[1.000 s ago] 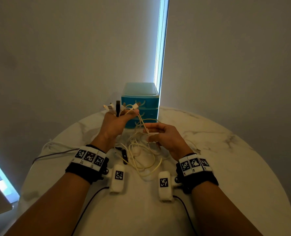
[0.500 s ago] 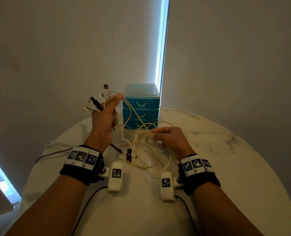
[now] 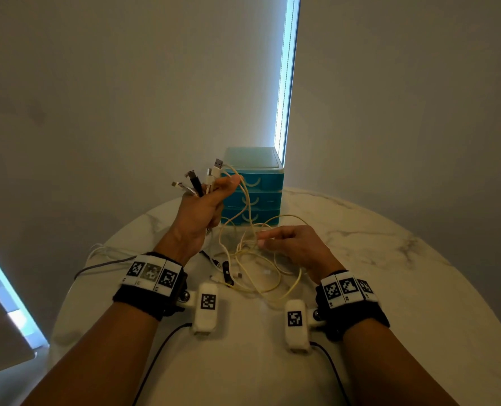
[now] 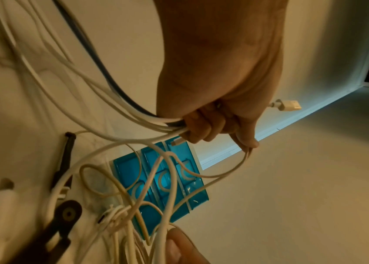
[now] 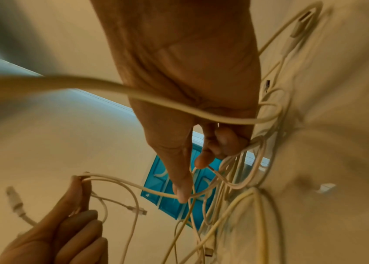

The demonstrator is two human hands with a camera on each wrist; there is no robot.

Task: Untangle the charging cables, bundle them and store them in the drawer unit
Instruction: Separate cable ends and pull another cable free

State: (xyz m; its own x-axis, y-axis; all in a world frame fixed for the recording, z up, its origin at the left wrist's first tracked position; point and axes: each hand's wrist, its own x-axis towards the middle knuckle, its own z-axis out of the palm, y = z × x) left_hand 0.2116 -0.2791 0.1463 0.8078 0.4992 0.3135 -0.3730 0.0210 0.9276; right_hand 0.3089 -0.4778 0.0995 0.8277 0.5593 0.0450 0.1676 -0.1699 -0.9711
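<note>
My left hand is raised above the table and grips a bunch of charging cables just below their plugs, which fan out above the fist. White and cream cables hang from it into a loose tangle on the table. My right hand hovers over the tangle and pinches a cream strand between thumb and fingers. The teal drawer unit stands behind both hands with its three drawers closed.
A round marble table carries everything. A black clip-like piece lies near the tangle. A grey and a white cable trail off the left edge. Plain walls and a bright window strip stand behind.
My left hand has lifted the plug ends higher and to the left, then shifted slightly back right. The cables have drawn out of the tangle. My right hand stayed low over the pile.
</note>
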